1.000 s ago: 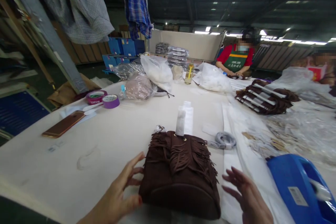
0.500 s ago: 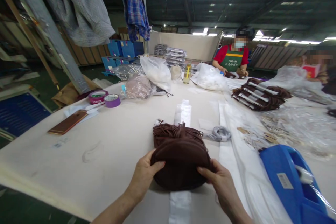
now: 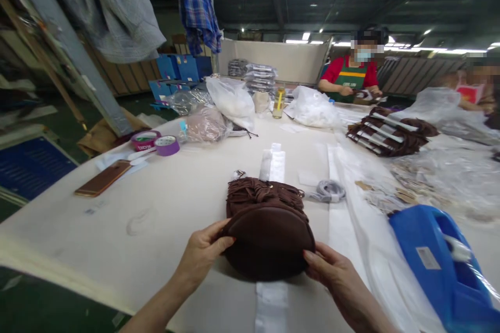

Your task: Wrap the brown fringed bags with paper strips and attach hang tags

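Note:
A dark brown suede bag (image 3: 267,229) with fringe along its far side lies on the white table (image 3: 164,208) in front of me, its round bottom turned toward me. My left hand (image 3: 203,255) grips the bag's left edge, thumb on top. My right hand (image 3: 332,273) holds the bag's lower right edge with curled fingers. A white paper strip (image 3: 270,306) runs out from under the bag toward me, and another white wrapped strip (image 3: 272,164) lies just beyond the fringe.
A blue tape dispenser (image 3: 441,265) sits at my right. A phone (image 3: 103,179) and tape rolls (image 3: 156,143) lie at left. Plastic bags, a coiled grey cord (image 3: 330,190) and stacked brown bags (image 3: 390,132) lie further off. A person in a green apron (image 3: 353,78) works at the far end.
A second ago both hands were open beside the upright bag. They have taken hold of it and tipped it so its round bottom faces me.

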{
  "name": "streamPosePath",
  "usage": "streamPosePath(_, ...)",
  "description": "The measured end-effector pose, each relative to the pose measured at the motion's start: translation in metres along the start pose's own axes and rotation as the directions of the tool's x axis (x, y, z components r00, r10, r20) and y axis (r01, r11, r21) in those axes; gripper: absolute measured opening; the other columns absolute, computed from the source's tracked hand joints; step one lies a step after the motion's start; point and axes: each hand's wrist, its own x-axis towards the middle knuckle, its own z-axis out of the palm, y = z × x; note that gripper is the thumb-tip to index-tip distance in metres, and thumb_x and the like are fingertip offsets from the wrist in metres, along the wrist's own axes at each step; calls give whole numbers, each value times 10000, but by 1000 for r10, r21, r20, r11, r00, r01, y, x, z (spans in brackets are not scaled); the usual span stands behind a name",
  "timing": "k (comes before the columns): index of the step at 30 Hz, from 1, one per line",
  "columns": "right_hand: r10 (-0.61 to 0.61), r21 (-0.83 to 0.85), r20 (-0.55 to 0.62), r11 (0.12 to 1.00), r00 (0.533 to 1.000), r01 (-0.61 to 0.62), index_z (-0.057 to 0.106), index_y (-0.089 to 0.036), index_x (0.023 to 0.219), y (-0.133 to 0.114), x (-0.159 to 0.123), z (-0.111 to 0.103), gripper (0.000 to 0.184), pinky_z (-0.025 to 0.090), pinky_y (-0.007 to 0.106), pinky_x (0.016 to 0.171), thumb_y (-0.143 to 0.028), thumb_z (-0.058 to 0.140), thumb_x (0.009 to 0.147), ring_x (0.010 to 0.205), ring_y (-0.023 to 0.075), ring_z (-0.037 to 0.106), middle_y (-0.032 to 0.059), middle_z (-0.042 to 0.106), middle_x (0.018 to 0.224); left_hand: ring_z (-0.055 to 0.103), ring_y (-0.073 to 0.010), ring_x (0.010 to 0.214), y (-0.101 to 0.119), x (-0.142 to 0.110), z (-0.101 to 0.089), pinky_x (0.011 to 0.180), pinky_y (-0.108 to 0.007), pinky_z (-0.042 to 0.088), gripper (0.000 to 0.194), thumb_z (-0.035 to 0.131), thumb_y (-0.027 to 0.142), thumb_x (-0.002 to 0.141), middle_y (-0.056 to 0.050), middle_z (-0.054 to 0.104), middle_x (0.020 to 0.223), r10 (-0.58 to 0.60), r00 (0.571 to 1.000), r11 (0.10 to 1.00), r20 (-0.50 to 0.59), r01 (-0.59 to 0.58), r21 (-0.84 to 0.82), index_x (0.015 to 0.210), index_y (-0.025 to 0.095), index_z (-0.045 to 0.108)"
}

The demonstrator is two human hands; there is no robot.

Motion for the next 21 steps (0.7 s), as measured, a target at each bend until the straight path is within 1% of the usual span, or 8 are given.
streamPosePath(3, 18, 69, -19, 998, 1000, -16, 689, -163, 796, 3, 7, -5, 322, 429, 289, 748, -371, 764, 562, 769, 177, 569, 39, 665, 784, 480, -132, 547, -7, 4, 4, 492, -204, 368, 268, 695, 253, 537, 6, 617, 622, -39, 997, 999, -61, 37, -25, 786, 153, 692)
streamPosePath(5, 20, 111, -55, 994, 998, -14, 690, -161, 736, 4, 11, -6, 299, 443, 286, 721, -341, 791, 519, 739, 176, 573, 47, 670, 765, 435, -109, 502, -9, 6, 6, 470, -197, 337, 221, 706, 233, 510, 16, 578, 561, -29, 994, 999, -109, 26, -31, 711, 145, 672)
streamPosePath(7, 8, 142, -86, 990, 996, 5, 689, -159, 719, 2, 13, -5, 300, 452, 281, 693, -319, 804, 492, 722, 176, 575, 52, 671, 752, 440, -107, 517, -9, 6, 6, 489, -194, 345, 208, 724, 214, 494, 19, 567, 561, -2, 991, 999, -135, -3, -35, 675, 148, 642)
streamPosePath(9, -13, 166, -122, 985, 992, 34, 689, -161, 726, -3, 12, -1, 312, 456, 273, 681, -302, 811, 476, 719, 173, 577, 49, 671, 745, 465, -113, 557, -5, 5, 5, 524, -191, 365, 229, 741, 205, 495, 17, 572, 590, 25, 994, 998, -107, -30, -53, 681, 153, 618)
streamPosePath(12, -43, 192, -162, 979, 986, 74, 684, -172, 749, -12, 8, 4, 334, 457, 270, 680, -267, 817, 458, 720, 168, 586, 43, 677, 773, 486, -127, 604, 5, 3, 1, 525, -195, 381, 312, 739, 277, 557, -2, 604, 692, 29, 999, 997, -24, -30, -72, 822, 164, 622)
streamPosePath(15, -94, 245, -118, 962, 989, 120, 678, -182, 799, -18, 5, 7, 381, 457, 276, 705, -241, 820, 451, 745, 172, 598, 45, 682, 817, 485, -135, 584, 14, 6, -6, 493, -214, 389, 376, 734, 358, 561, -29, 623, 730, -13, 999, 998, -29, 12, -59, 855, 142, 646)
streamPosePath(17, -127, 308, -58, 941, 990, 139, 673, -194, 861, -20, 5, 6, 423, 456, 275, 725, -237, 817, 466, 765, 167, 600, 44, 681, 852, 476, -130, 556, 17, 10, -9, 484, -218, 385, 350, 751, 356, 517, -35, 621, 681, -36, 998, 995, -52, 31, -94, 763, 124, 661)
streamPosePath(21, -125, 428, -1, 897, 992, 113, 673, -211, 897, -14, 8, 4, 395, 459, 243, 719, -266, 803, 527, 767, 132, 595, 26, 672, 912, 448, -105, 508, 14, 16, -10, 463, -208, 361, 293, 772, 309, 469, -17, 587, 589, -69, 997, 985, -26, 64, -163, 660, 121, 652)
